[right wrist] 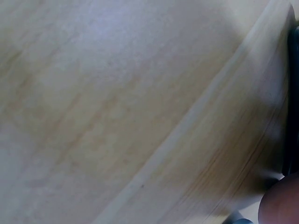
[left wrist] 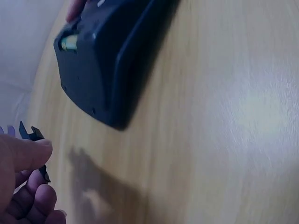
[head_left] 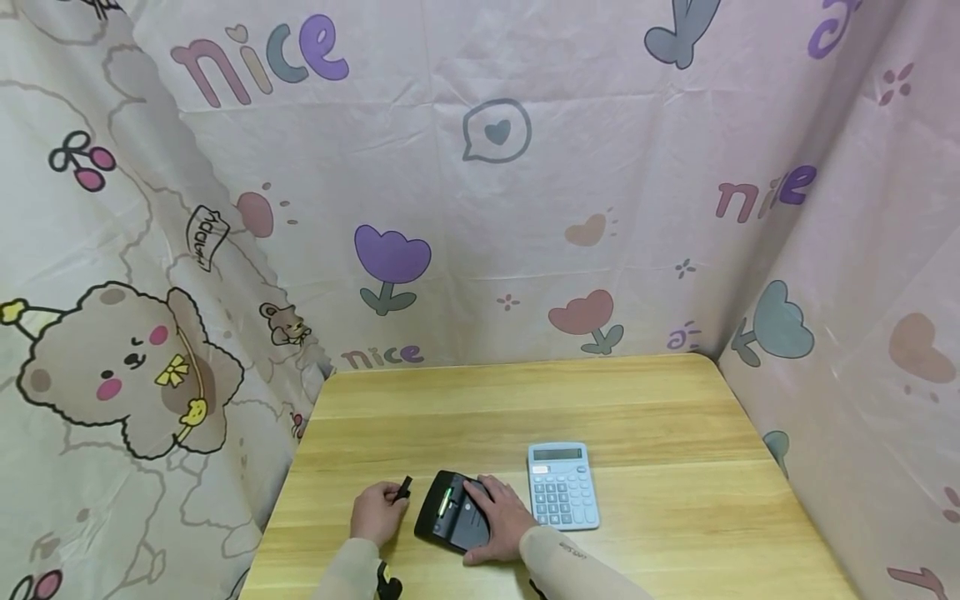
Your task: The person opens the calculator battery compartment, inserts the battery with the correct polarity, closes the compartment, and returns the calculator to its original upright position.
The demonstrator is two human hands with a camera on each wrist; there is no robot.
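Note:
A black wedge-shaped device (head_left: 467, 527) lies on the table with a slot in its upturned back, where a green battery (head_left: 445, 503) shows. My right hand (head_left: 504, 518) grips the device across its right part, fingers at the far edge and thumb at the near one. Left of the device, my left hand (head_left: 377, 510) pinches a small black battery cover (head_left: 403, 489) between thumb and fingers. In the left wrist view, the clip-like ends of the cover (left wrist: 33, 134) stick up past the thumb. The right wrist view catches only the device's dark edge (right wrist: 293, 102) and a fingertip (right wrist: 280, 200).
A light blue calculator (head_left: 564, 487) lies face up just right of my right hand. The wooden table (head_left: 525, 396) is bordered by patterned cloth (head_left: 480, 208) at the back and on both sides.

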